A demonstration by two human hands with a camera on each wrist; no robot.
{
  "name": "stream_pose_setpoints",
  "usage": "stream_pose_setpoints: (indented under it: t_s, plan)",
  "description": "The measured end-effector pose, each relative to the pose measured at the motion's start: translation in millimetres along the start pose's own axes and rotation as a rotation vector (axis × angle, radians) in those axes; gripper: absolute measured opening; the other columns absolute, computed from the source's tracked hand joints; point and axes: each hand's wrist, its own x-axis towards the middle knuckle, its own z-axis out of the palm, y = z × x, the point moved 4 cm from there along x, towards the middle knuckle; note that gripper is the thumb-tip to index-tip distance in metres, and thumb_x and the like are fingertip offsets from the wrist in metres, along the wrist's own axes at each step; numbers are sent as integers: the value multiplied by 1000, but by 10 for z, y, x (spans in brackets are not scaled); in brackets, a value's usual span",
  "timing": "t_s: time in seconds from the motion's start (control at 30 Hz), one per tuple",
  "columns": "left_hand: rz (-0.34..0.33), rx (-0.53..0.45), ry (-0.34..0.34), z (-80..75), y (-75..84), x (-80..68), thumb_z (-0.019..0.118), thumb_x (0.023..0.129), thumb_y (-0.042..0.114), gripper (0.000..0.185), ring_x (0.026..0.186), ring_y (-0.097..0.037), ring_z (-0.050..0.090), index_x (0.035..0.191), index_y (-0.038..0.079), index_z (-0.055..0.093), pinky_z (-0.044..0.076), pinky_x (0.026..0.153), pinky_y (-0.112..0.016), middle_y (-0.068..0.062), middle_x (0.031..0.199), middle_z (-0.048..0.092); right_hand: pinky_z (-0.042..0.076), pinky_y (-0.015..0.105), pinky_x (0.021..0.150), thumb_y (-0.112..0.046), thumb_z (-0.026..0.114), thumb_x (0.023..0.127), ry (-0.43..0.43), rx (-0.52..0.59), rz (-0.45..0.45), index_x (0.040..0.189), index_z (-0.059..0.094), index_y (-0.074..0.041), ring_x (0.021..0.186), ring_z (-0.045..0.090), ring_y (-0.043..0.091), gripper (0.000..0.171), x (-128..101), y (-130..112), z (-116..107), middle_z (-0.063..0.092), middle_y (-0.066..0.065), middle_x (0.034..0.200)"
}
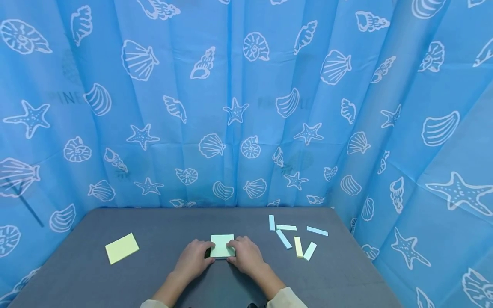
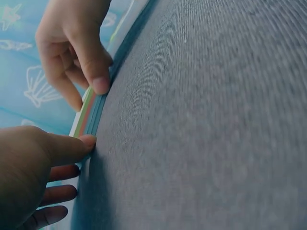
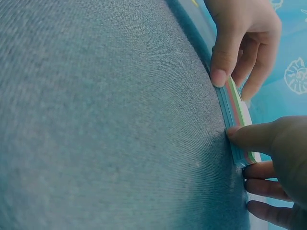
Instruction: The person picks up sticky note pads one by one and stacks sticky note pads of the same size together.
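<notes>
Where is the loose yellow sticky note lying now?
In the head view, the yellow sticky note lies alone on the grey table, left of the left hand.

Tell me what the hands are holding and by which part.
Both hands hold one sticky-note pad lying on the grey table: the left hand grips its left edge, the right hand its right edge, thumbs on the near side.

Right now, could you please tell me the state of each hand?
Left hand: pinches the near left edge of the pale green square sticky-note pad.
Right hand: pinches the same pad's right edge.
</notes>
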Motion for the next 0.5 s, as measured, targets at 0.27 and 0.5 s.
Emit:
stream_pose_setpoints:
  t_s: [0.27,0.5]
  plan:
    - [-30,2,30,-43,-182,-122,83,77,28,40,93,-19,60,114,18,71,49,81,-45,2,105,68,46,32,70,-33,79,81,-10,24,5,112,73,-19,82,52,12,35,8,2,7,63,-3,93]
    - [-42,28,113,-165,-384,-236,84,75,27,40,99,-20,60,112,19,72,48,86,-45,4,109,68,46,32,69,-33,80,81,-12,27,3,112,73,-18,82,51,11,35,2,7,4,63,-3,93]
